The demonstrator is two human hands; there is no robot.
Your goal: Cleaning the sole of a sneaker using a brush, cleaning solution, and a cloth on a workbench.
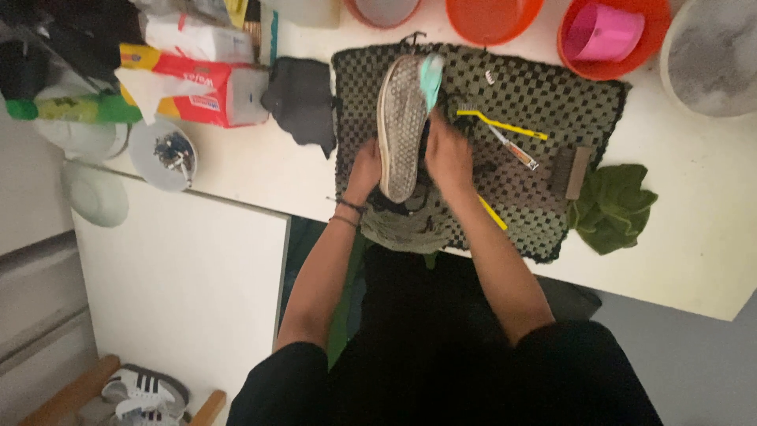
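Both hands closed on a shoe (402, 126) turned sole-up over a green-and-black checked mat (544, 99) on the white tabletop (694, 229): the left hand (364, 170) wrapped the heel side, the right hand (448, 154) pressed the other flank. Fingers were hidden behind the shoe and blurred, so how tight each grip was could not be made out. A pale turquoise patch at the toe was too smeared to identify. On the mat lay a yellow-handled brush (501, 125) and a flat wooden brush (571, 171); a green cloth (613, 207) sat just beside the mat's edge. At the far left stood a red, white and yellow tissue box (206, 91). Orange bowls (493, 16) were cut off by the top edge, one holding a pink cup (605, 33)
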